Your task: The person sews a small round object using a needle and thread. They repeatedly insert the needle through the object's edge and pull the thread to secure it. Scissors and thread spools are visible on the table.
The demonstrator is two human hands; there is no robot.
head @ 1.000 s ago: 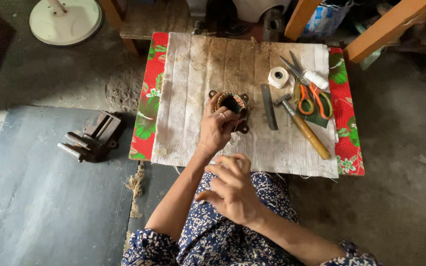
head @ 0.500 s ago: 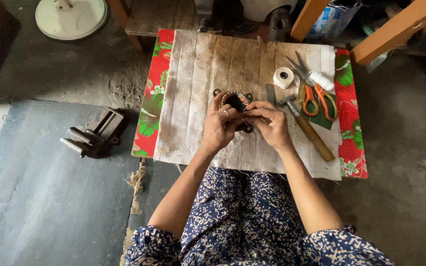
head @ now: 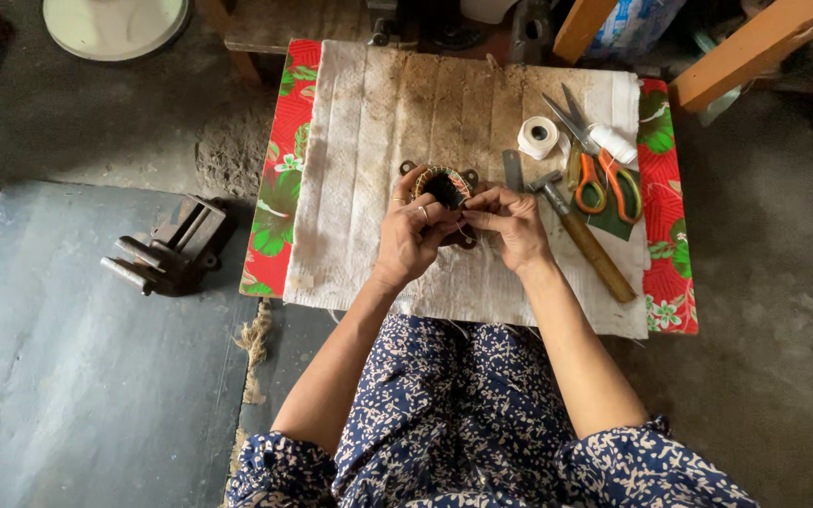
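Nearest you, your lap in the blue flowered cloth sits against the front edge of the bench (head: 350,273), and both forearms reach over it. Your left hand (head: 410,237) is curled around the near side of the wound coil (head: 442,186), gripping it; your right hand (head: 510,222) is pinched shut on what looks like a thin strand just beside the coil — too fine to tell more. The coil sits mid-bench on the pale cloth, a small round dark core ringed with reddish-orange and green winding, with brown tabs at its corners. Judging from this, the winding looks well advanced, since the ring appears covered where it shows, yet the part under your fingers is hidden, and the strand seems not yet tied off. Farther right lie the hammer (head: 583,237), the orange-handled scissors (head: 593,162) and the white tape roll (head: 538,136) — none in hand.
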